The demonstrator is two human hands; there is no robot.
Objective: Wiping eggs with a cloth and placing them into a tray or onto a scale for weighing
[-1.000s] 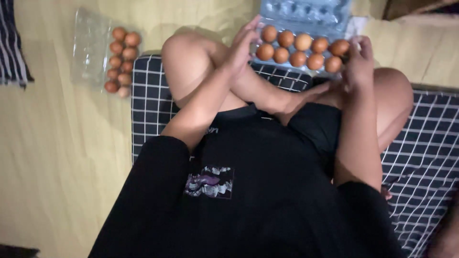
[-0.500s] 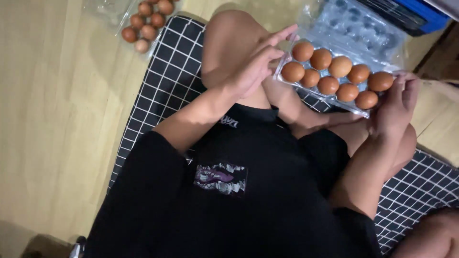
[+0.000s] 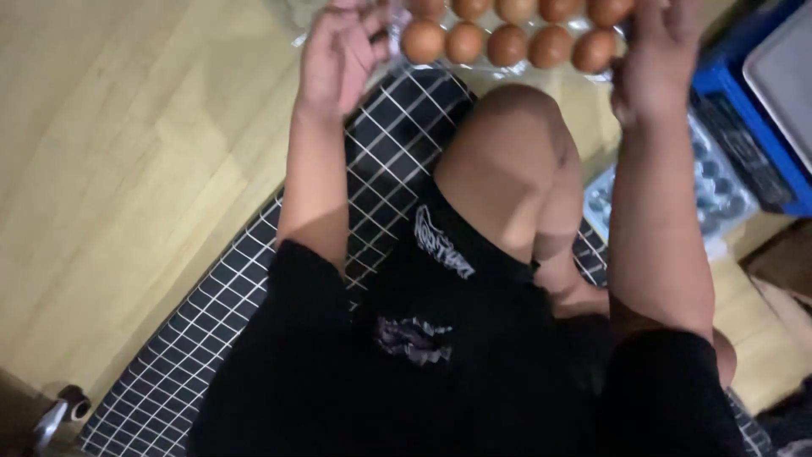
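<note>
head view | left hand [image 3: 338,55] grips the left end of clear egg tray [image 3: 385,38], right hand [image 3: 655,55] the right end, far edge of frame above the knee | best kept level, both ends even | tray holds brown eggs [image 3: 507,44] in rows | empty clear tray [image 3: 710,182] right on floor

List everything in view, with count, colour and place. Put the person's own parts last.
eggs: ten partly visible, brown, in two rows at top edge
egg carton: one, clear plastic, held between both hands
empty egg tray: one, clear, right of the knee
crate: one, blue, far right
mat: one, black with white grid, under the person
floor: light wood, left
left hand: on carton's left end
right hand: on carton's right end
</note>
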